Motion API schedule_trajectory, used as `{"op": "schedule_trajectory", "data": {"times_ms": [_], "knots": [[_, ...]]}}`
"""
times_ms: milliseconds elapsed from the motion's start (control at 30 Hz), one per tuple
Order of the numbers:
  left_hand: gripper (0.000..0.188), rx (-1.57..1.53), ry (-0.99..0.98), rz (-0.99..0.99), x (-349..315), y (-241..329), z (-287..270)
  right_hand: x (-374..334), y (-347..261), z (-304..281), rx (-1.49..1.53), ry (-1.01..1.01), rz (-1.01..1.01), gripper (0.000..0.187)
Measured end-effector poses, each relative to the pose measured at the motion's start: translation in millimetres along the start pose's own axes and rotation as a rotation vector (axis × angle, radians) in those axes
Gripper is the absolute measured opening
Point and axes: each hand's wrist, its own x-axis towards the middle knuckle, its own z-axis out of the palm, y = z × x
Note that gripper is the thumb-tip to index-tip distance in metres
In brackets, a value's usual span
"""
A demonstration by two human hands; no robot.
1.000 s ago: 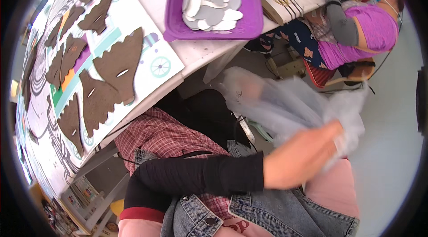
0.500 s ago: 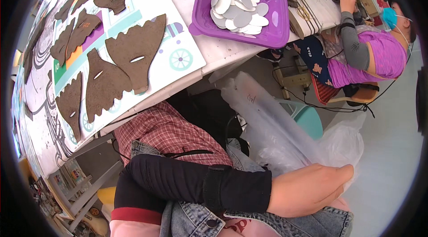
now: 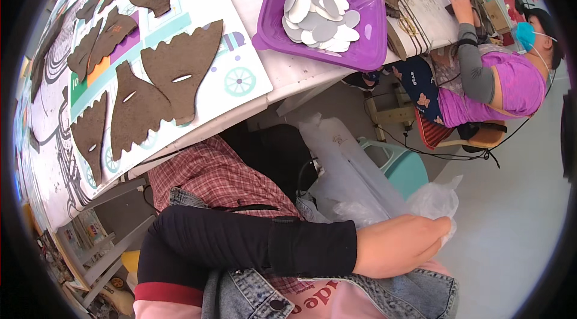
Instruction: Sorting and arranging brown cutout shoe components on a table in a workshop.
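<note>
My left hand [image 3: 399, 246], in a black sleeve, reaches across my lap to the right. Its fingers are closed on the gathered edge of a clear plastic bag [image 3: 434, 200]. A long sheet of cloudy plastic [image 3: 354, 169] runs from near that hand up toward the table. My right hand is out of sight; only some pink cloth shows beneath the left wrist. On the table sits a purple plastic basin [image 3: 368, 48] holding several flat white and grey oval pieces [image 3: 324, 27]. To its left lie several brown flat cut pieces [image 3: 183, 69] with scalloped edges and small slits.
A printed white board [image 3: 252, 60] lies under the brown pieces. A teal plastic tub [image 3: 409, 166] stands on the floor beyond the bag, with cables [image 3: 469, 152] nearby. At the right, a seated person [image 3: 511, 75] in a mask works at the table.
My left hand has drawn a little leftward with the bag, which is now more bunched beside it. The head view has shifted slightly. The other person's hand has moved a little along the table.
</note>
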Motion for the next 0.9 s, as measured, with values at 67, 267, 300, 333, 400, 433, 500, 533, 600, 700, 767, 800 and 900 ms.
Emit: {"op": "schedule_trajectory", "data": {"times_ms": [67,267,300,333,400,433,500,533,600,700,767,800,900], "knots": [[0.013,0.023,-0.008,-0.013,3,0,-3,5,3,-6,-0.021,0.017,-0.011,0.039],[0.013,0.160,0.478,0.215,42,-59,-35,-1,-3,-23,-0.077,0.075,0.007,0.039],[0.015,0.098,0.541,0.138,50,-76,-51,-8,-4,-25,-0.086,0.085,0.021,0.040],[0.016,0.132,0.622,0.112,52,-82,-66,-8,-6,-29,-0.099,0.096,0.035,0.040],[0.018,-0.003,0.806,0.043,48,-105,-98,-15,-5,-34,-0.121,0.117,0.062,0.040],[0.019,-0.174,0.887,0.009,48,-107,-103,-22,-9,-44,-0.147,0.136,0.081,0.040],[0.019,-0.352,0.939,-0.268,32,-78,-121,-4,-51,-97,-0.192,0.033,0.277,0.027],[0.020,-0.482,0.926,-0.234,27,-79,-127,-4,-56,-110,-0.073,0.032,0.325,0.028],[0.022,-0.648,0.925,-0.173,25,-81,-125,-11,-50,-120,0.083,0.085,0.366,0.031],[0.022,-0.674,0.882,-0.143,27,-77,-117,-19,-52,-122,0.296,0.103,0.528,0.028],[0.022,-0.645,0.905,-0.183,26,-76,-122,-19,-61,-126,0.343,0.114,0.586,0.028],[0.023,-0.619,0.929,-0.225,26,-75,-125,-18,-65,-130,0.391,0.123,0.646,0.027],[0.026,-0.727,0.848,-0.147,17,-72,-138,-18,-72,-150,0.447,0.105,0.624,0.027]]}}
